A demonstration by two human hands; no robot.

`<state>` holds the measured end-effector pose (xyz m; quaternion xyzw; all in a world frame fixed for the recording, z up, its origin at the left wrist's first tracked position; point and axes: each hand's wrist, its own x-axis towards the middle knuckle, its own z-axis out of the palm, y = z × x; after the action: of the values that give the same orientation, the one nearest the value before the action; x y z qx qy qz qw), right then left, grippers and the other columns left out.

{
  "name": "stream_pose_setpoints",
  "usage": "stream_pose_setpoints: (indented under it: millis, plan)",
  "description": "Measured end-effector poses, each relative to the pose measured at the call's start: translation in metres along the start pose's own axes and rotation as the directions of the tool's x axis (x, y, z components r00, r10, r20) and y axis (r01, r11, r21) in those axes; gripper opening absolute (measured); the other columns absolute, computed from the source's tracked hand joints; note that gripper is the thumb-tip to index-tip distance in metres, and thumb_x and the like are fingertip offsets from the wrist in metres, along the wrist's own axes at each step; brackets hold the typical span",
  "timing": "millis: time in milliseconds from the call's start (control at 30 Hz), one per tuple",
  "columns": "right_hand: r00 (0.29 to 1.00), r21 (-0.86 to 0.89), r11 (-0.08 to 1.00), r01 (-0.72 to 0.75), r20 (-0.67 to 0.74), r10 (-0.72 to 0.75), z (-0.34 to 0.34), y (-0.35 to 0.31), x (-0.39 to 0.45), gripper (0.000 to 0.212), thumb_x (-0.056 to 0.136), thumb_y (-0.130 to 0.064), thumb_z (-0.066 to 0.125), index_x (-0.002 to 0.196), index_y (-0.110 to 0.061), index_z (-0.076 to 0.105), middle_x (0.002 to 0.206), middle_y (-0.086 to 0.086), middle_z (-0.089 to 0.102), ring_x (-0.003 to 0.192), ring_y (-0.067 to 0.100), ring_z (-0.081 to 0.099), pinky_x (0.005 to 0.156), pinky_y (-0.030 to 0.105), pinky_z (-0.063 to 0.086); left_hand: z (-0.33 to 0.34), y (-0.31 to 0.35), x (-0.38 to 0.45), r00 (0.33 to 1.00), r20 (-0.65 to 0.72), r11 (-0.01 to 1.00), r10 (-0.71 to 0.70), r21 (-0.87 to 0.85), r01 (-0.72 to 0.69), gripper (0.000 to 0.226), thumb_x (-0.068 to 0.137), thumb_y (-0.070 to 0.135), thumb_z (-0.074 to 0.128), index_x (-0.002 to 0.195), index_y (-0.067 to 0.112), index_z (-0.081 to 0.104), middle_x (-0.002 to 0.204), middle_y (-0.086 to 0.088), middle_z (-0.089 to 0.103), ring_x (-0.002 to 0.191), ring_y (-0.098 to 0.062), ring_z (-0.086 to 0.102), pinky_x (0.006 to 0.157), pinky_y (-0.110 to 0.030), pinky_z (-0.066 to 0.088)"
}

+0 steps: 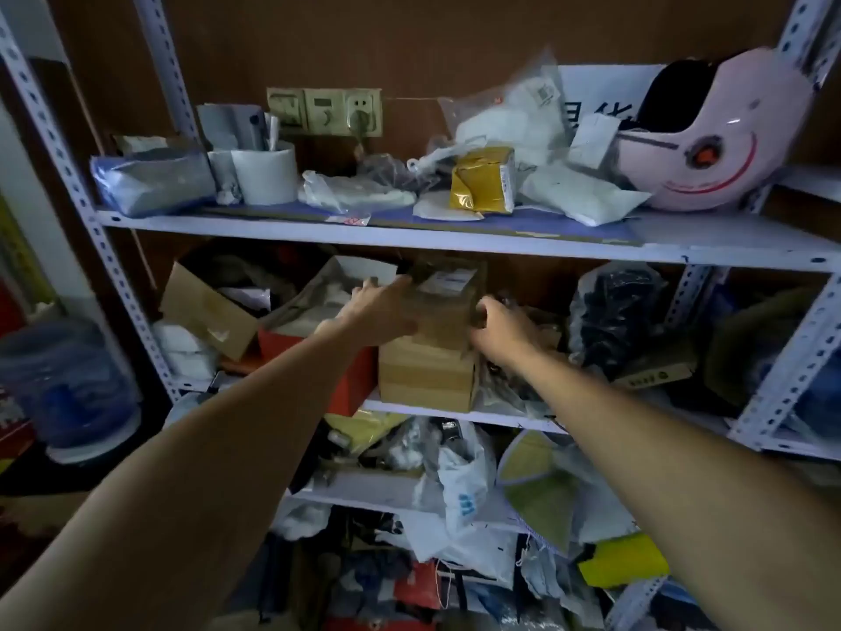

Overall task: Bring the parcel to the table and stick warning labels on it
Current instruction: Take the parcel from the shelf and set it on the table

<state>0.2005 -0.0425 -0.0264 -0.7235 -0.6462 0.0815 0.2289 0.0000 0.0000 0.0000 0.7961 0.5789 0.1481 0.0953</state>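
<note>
A small brown cardboard parcel (448, 302) with a white label on top sits on the middle shelf, stacked on a larger brown box (425, 380). My left hand (380, 311) presses flat against the parcel's left side, fingers spread over its upper corner. My right hand (503, 332) cups the parcel's right side, fingers curled behind it. Both arms reach forward from the bottom of the view. The picture is blurred around the parcel.
The white metal shelf (455, 241) just above leaves little headroom. An open red-sided box (318, 339) stands left of the parcel, dark plastic bags (614, 311) to the right. A pink helmet (714, 134) and a gold-wrapped packet (482, 184) lie on the upper shelf. A water jug (68, 384) stands far left.
</note>
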Motion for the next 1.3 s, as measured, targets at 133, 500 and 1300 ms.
stream_pose_setpoints:
  millis: [133,500,1300]
  plan:
    - [0.996,0.221,0.972,-0.083,0.057,0.072,0.007,-0.019,0.032,0.073,0.082,-0.046,0.071,0.145,-0.033,0.036,0.134,0.003,0.058,0.115,0.029,0.06,0.085,0.032,0.047,0.002,-0.019,0.048,0.987,0.077,0.989,0.138,-0.072,-0.132,0.092,0.077,0.044,0.079,0.152,0.031,0.027,0.148,-0.016,0.042,0.135,-0.037,0.044,0.111,-0.038,0.037]
    - [0.997,0.632,0.774,-0.049,0.074,0.003,0.037,0.0,0.047,0.105,0.061,-0.017,0.093,0.148,-0.022,0.035,0.138,-0.004,0.056,0.13,0.014,0.05,0.115,0.041,0.038,0.022,-0.035,0.067,0.967,0.022,0.894,0.252,-0.388,-0.224,0.094,0.061,0.031,0.092,0.144,0.033,0.047,0.133,0.002,0.06,0.121,-0.018,0.058,0.091,-0.021,0.043]
    - [0.683,0.584,0.691,-0.426,-0.293,0.669,-0.016,0.185,-0.26,0.123,0.052,-0.056,0.089,0.147,-0.057,0.01,0.159,-0.016,0.026,0.143,0.002,0.034,0.114,0.039,0.041,0.225,0.212,-0.062,0.585,0.11,0.436,0.803,-0.779,-0.451,0.089,0.049,0.062,0.08,0.133,0.051,0.052,0.158,0.014,0.031,0.139,-0.004,0.041,0.109,-0.038,0.047]
